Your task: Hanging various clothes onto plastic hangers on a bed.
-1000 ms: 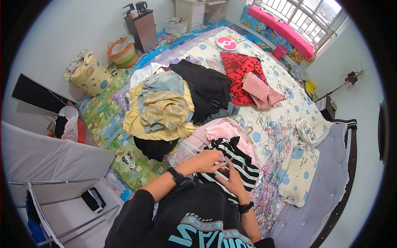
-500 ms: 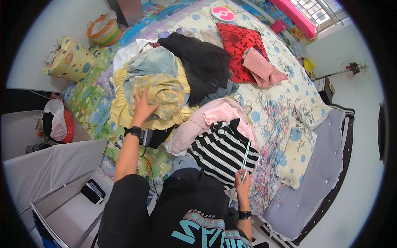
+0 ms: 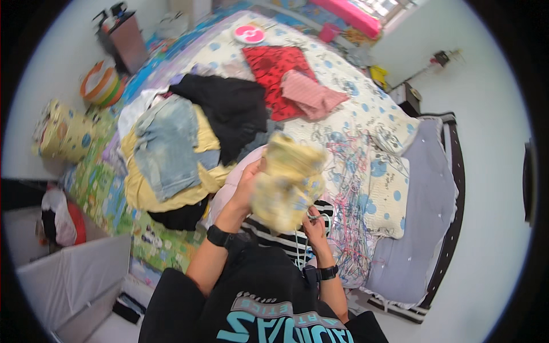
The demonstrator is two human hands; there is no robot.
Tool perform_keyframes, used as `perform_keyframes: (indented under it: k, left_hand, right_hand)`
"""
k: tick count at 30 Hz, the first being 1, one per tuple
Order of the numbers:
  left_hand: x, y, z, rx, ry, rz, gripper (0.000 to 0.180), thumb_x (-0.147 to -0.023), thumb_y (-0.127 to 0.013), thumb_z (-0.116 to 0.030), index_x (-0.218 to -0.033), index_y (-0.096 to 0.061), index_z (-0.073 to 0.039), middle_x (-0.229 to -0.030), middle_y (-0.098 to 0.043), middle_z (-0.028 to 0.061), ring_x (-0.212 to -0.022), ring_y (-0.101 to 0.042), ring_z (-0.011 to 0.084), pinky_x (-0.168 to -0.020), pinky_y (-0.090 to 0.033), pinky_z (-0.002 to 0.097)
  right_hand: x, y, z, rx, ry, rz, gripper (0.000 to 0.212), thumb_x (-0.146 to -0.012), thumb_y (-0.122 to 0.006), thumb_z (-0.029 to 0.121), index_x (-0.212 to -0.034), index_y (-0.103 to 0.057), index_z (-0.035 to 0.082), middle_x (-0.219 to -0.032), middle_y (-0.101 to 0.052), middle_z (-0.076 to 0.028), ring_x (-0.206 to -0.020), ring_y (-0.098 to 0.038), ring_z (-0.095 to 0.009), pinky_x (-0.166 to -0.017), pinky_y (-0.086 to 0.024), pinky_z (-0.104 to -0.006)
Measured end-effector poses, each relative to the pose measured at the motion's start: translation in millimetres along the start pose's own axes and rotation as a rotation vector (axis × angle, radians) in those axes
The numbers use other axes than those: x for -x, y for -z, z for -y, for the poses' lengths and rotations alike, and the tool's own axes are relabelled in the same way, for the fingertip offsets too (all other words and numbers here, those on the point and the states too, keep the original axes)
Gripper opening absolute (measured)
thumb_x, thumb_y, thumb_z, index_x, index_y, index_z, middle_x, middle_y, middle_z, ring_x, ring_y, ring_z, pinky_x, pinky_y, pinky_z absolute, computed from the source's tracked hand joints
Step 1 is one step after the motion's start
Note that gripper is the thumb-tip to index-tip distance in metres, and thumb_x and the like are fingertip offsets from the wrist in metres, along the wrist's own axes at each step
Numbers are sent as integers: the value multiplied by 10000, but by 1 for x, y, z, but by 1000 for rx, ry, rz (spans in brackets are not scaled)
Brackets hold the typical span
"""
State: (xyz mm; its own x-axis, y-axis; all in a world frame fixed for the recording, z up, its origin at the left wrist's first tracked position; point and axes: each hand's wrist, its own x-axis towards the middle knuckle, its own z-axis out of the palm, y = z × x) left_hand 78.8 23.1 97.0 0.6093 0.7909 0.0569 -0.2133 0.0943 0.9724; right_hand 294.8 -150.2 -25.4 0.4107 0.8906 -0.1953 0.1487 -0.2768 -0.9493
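My left hand (image 3: 249, 182) grips a yellow patterned garment (image 3: 289, 186), lifted in front of my chest and blurred by motion. My right hand (image 3: 314, 227) is closed on a thin pale-green hanger (image 3: 299, 248), just below the garment's right edge. Under both hands lies a black-and-white striped garment (image 3: 274, 236), partly covered by the yellow one. Pink clothing (image 3: 224, 197) lies beside it. To the left is a clothes pile with a pair of light blue denim shorts (image 3: 166, 146), a yellow garment (image 3: 137, 183) and a black garment (image 3: 229, 106).
Many thin coloured hangers (image 3: 349, 194) lie tangled on the bed at right. Beyond are a red patterned cushion (image 3: 280, 68) and folded pink cloth (image 3: 311, 97). A striped basket (image 3: 103, 86) stands far left; an open storage box (image 3: 91, 320) is at lower left.
My left hand has picked the yellow patterned garment off the pile and brought it right, toward my right hand. The denim beneath it is now uncovered. The view has shifted to the right.
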Motion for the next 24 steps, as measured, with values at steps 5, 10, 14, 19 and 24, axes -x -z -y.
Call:
perform_keyframes:
  k: [5, 10, 14, 19, 24]
  left_hand:
    - [7, -6, 62, -523, -185, 55, 428, -1008, -442, -340, -1314, -470, -41, -1214, -550, 58, -1050, -529, 142, -912, -444, 296]
    - [14, 5, 166, -1052, -240, 154, 451, -1007, -427, -352, -1360, -417, -70, -1320, -477, 71, -1143, -498, 168, -945, -446, 320]
    - [20, 40, 203, -1446, -309, 167, 475, -1007, -415, -362, -1396, -375, -93, -1405, -418, 80, -1218, -474, 189, -973, -447, 340]
    - [13, -14, 115, -84, 786, 14, 335, -985, -460, -300, -1214, -561, -77, -1067, -642, 85, -936, -610, 160, -805, -494, 283]
    - [35, -47, 59, -15, 407, 91, 390, -954, -563, -228, -1287, -465, -51, -1127, -609, 107, -1004, -603, 183, -851, -489, 298]
  right_hand:
    - [6, 4, 62, -281, -25, 46, 371, -937, -572, 363, -1153, -537, 63, -805, -527, 42, -619, -414, -30, -520, -311, -181]
    - [14, 19, 74, -718, -112, -142, 360, -936, -614, 300, -1160, -513, 36, -972, -634, -35, -827, -625, -123, -644, -510, -261]
    - [5, 30, 89, -686, -44, -160, 385, -872, -658, 86, -1222, -528, -6, -1119, -629, -75, -973, -610, -153, -841, -496, -297]
    - [3, 77, 63, -32, 122, -485, 331, -857, -659, 109, -1146, -571, -27, -1046, -664, -104, -923, -630, -192, -803, -497, -326]
    - [29, 58, 118, 520, 450, -332, 339, -764, -710, 155, -1049, -623, -8, -877, -617, -190, -792, -609, -357, -707, -488, -385]
